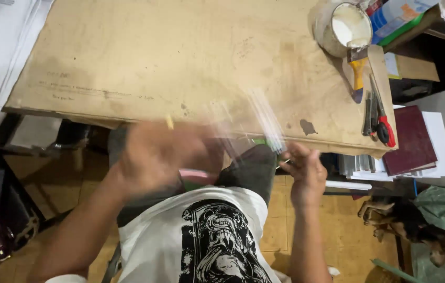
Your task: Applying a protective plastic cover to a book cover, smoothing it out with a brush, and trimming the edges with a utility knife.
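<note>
My left hand (162,154) is heavily blurred over my lap, just below the front edge of the brown board table (144,57). It appears closed around something pink and a clear, see-through sheet (248,123) that smears upward across the table edge. My right hand (303,170) is at the lower right end of that clear sheet, fingers pinched on its edge. A small yellowish stick (169,122) shows above my left hand. Motion blur hides the exact grip.
A white tub of glue (344,26) stands at the table's far right, a yellow-handled brush (358,73) and red-handled scissors (382,118) beside it. White paper stacks (0,47) lie left. Books (413,139) sit right. A dog (416,225) lies on the floor.
</note>
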